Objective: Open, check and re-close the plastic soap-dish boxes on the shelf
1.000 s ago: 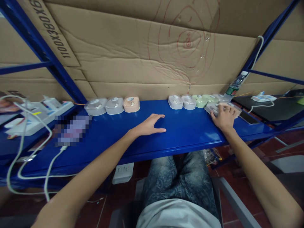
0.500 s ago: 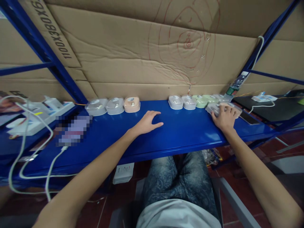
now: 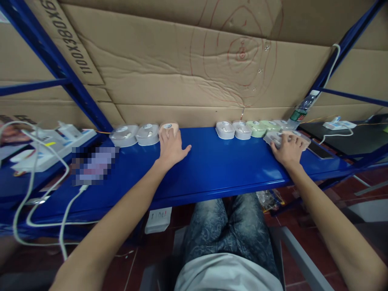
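Observation:
Small rounded plastic cases line the back of a blue metal shelf (image 3: 212,169). My left hand (image 3: 171,146) lies flat with fingers stretched over the peach case (image 3: 168,127), the rightmost of three on the left; two grey cases (image 3: 135,134) sit beside it. My right hand (image 3: 289,148) rests palm down, fingers curled over a grey case (image 3: 274,138) at the right end. Two white cases (image 3: 233,130) and green ones (image 3: 260,127) stand in the row just left of that hand.
Cardboard sheets (image 3: 194,60) wall the back. White power strips and cables (image 3: 45,149) crowd the left end. A plastic bottle (image 3: 301,107), a phone (image 3: 318,149) and a black surface lie to the right. My knees are under the shelf edge.
My left hand has slid left and back from the shelf's middle onto the peach case. My right hand has stayed on the grey case at the right.

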A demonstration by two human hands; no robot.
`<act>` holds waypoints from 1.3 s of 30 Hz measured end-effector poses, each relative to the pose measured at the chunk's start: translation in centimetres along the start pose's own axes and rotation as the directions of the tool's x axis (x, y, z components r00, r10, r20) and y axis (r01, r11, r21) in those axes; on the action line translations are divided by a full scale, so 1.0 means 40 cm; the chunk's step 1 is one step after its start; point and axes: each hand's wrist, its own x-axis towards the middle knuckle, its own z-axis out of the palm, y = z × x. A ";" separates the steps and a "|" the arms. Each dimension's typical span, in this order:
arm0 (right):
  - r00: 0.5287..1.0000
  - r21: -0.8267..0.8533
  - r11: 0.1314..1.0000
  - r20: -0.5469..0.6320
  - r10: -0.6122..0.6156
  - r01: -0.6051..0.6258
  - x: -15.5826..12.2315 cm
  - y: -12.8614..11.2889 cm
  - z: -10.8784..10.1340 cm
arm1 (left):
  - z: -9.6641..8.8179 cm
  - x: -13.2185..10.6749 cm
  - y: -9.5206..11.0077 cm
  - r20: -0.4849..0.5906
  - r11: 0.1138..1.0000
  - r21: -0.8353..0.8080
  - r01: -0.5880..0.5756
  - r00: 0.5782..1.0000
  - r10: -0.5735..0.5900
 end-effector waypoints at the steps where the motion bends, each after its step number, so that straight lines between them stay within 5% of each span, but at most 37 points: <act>1: 1.000 0.004 1.000 -0.001 -0.002 0.002 -0.001 0.000 0.000 | 0.000 -0.001 0.000 0.011 1.000 0.008 0.017 1.000 -0.017; 10: 1.000 0.026 1.000 0.014 0.008 -0.008 -0.003 -0.004 -0.006 | 0.002 -0.007 0.004 0.092 0.995 0.069 0.073 0.993 -0.079; 20: 1.000 0.010 1.000 0.004 0.002 -0.002 -0.005 -0.006 -0.013 | -0.013 -0.020 0.033 0.017 0.991 0.133 0.020 1.000 -0.022; 33: 1.000 0.030 1.000 0.008 0.007 -0.007 -0.002 -0.003 -0.007 | -0.047 -0.021 0.058 0.020 0.998 0.045 -0.047 0.999 0.047; 39: 0.995 0.022 0.995 -0.043 -0.091 0.092 -0.013 -0.023 -0.056 | -0.037 -0.024 0.059 0.007 0.985 -0.095 -0.143 0.989 0.145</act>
